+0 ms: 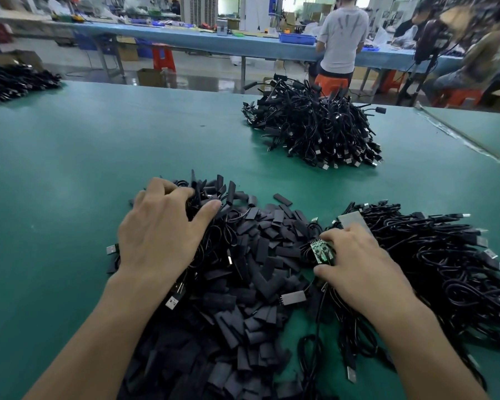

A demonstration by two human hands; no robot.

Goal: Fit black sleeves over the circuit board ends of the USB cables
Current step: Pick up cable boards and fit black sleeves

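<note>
A big heap of flat black sleeves point(260, 255) covers the green table in front of me. My left hand point(159, 232) lies on its far left part, fingers curled around a bundle of sleeved black cables. My right hand point(358, 261) pinches a small green circuit board point(321, 252) at the end of a USB cable, between thumb and fingers. To the right spreads a pile of unsleeved USB cables point(433, 264) with silver plugs.
A tall heap of black cables point(315, 128) sits farther back on the green table point(98, 145). Another dark cable pile point(15, 79) lies at the far left edge. People work at a blue bench point(202, 39) beyond.
</note>
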